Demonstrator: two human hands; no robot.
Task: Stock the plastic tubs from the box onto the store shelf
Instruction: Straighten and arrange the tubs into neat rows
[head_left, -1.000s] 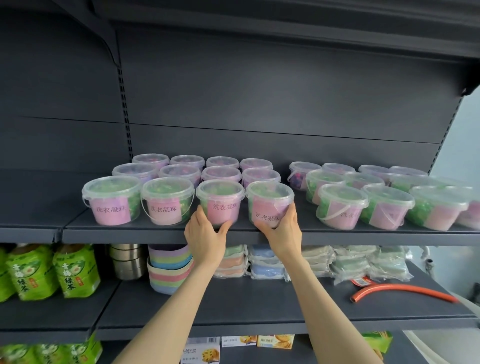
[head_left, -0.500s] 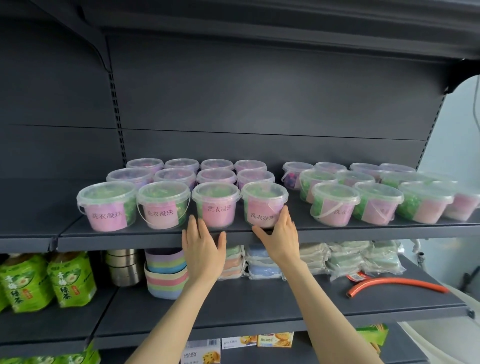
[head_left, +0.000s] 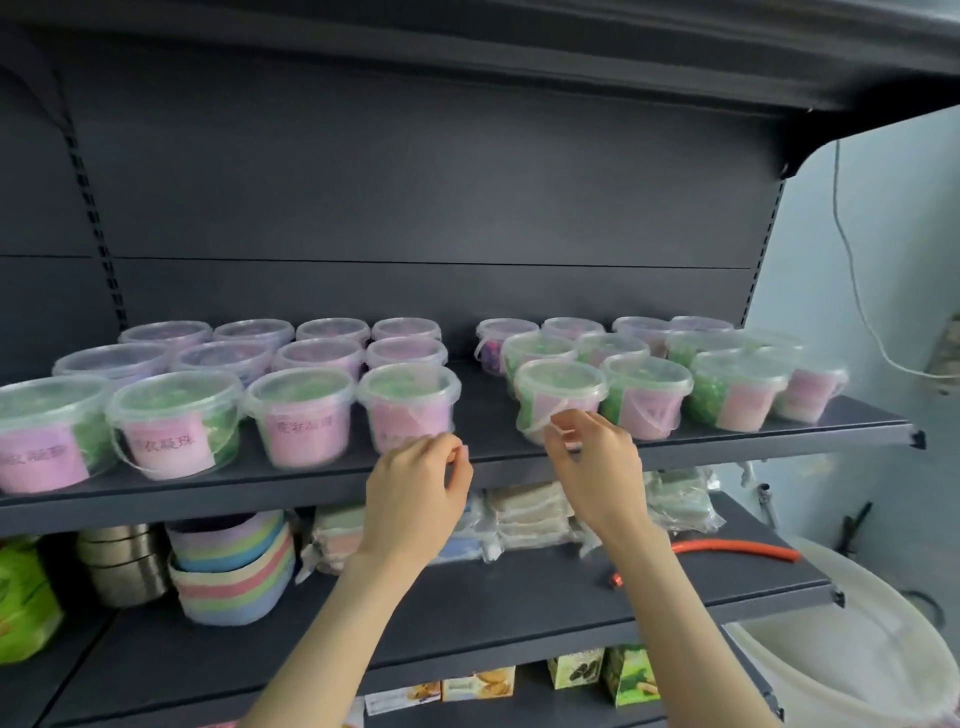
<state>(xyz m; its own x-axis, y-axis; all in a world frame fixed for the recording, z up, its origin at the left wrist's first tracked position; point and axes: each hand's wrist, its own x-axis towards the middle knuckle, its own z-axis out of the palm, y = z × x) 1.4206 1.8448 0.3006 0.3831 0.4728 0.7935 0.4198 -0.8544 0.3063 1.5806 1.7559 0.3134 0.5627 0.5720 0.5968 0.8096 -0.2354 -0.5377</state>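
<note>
Several clear lidded plastic tubs with pink labels and green contents stand in two groups on the upper dark shelf (head_left: 483, 467). My left hand (head_left: 415, 493) hovers at the shelf edge, just in front of the rightmost front tub of the left group (head_left: 408, 405). Its fingers are loosely curled and hold nothing. My right hand (head_left: 592, 462) is at the front-left tub of the right group (head_left: 561, 387). Its curled fingertips meet that tub's thin hanging handle (head_left: 537, 415); I cannot tell whether they pinch it. No box is in view.
The shelf below holds stacked metal bowls (head_left: 124, 566), pastel striped bowls (head_left: 234, 566), packets of cloths (head_left: 524, 514) and an orange hose (head_left: 737, 548). Green snack bags (head_left: 26, 608) sit at the far left. A large white tub (head_left: 852, 654) stands at the lower right.
Both hands let go of the two front tubs of the left group and moved right. The right hand now reaches the right group; the view also shifted right.
</note>
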